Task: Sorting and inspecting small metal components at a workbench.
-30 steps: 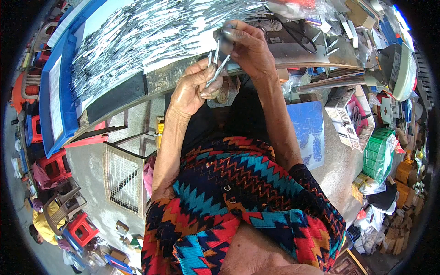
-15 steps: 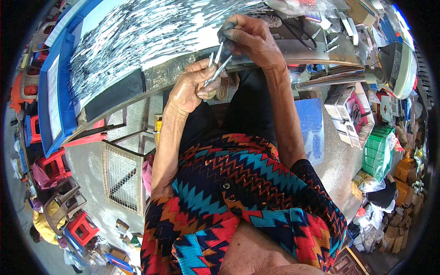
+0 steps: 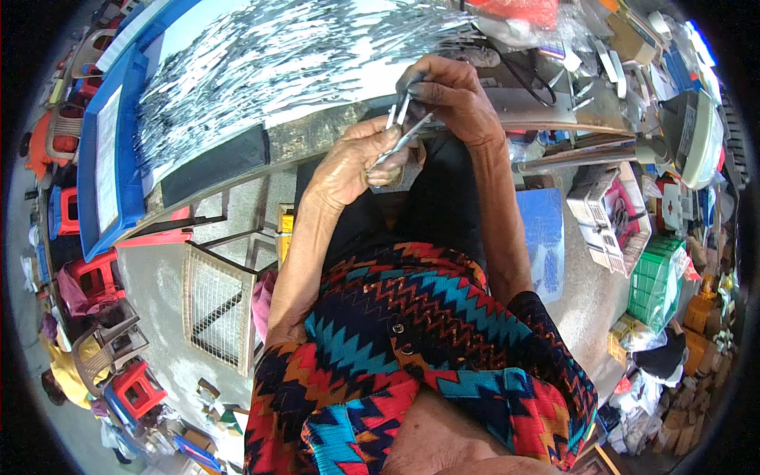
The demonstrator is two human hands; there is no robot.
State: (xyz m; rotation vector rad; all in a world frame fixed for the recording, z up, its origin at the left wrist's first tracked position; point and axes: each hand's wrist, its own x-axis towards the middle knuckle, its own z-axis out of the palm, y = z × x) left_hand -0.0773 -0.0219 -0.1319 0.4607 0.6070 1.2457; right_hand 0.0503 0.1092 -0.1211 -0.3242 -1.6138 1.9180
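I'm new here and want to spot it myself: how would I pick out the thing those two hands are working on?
Find the big tray of silvery strips at the top. Just below its near edge, the left hand and right hand meet. Between them are thin metal strips, the only ones lifted off the pile.

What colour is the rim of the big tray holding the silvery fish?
Blue rim, seen in the head view.

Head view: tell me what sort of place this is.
Probably an outdoor market stall: a blue-rimmed table spread with small silvery fish, red plastic stools on concrete, stacked green crates and clutter nearby.
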